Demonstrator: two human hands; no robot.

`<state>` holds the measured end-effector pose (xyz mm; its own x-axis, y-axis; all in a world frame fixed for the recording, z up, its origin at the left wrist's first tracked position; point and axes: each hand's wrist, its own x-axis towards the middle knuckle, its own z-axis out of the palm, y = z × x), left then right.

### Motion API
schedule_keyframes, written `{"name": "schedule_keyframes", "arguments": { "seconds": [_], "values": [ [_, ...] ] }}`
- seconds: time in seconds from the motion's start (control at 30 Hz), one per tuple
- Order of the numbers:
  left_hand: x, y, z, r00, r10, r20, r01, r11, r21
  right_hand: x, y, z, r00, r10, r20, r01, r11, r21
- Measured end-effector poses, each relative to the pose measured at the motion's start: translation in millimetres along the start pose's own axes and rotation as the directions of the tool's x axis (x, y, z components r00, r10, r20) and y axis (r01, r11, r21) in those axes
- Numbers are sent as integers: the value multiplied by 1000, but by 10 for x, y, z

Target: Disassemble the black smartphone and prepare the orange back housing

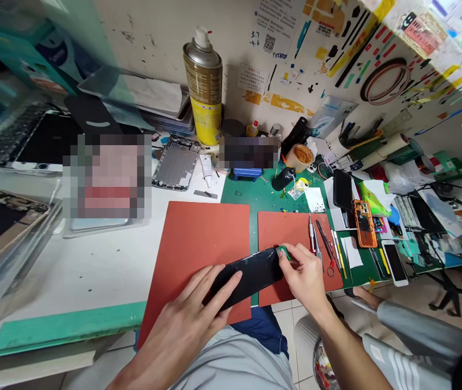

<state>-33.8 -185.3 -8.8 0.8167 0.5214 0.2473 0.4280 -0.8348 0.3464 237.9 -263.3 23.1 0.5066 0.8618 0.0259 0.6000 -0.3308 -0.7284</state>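
A black smartphone (253, 277) lies slanted across the gap between two reddish-brown mats, its dark screen facing up. Wrapped over its near left end, my left hand (198, 295) grips it, fingers lying along the glass. At the far right corner, my right hand (304, 273) pinches a small green pick (283, 253) against the phone's edge. Whether the pick's tip is inside the seam is hidden. Right of that hand, a metal pen-shaped tool (312, 234) and dark tweezers (325, 238) lie on the right mat (274, 227).
The left mat (206, 227) reaches the table's front edge. Behind stand a tall spray can (204, 89), a white tube (206, 169) and a black bottle (283, 179). An orange phone frame (364, 223) and a white phone (394, 262) lie rightward. Another person's leg (422, 317) is at right.
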Motion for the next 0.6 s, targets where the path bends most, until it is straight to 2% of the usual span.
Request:
{"name": "schedule_keyframes", "arguments": {
  "seconds": [0.6],
  "values": [
    [-16, -1, -13, 999, -13, 37, 14, 1000, -6, 1, -17, -32, 1000, -1, 13, 2, 999, -39]
  ]
}}
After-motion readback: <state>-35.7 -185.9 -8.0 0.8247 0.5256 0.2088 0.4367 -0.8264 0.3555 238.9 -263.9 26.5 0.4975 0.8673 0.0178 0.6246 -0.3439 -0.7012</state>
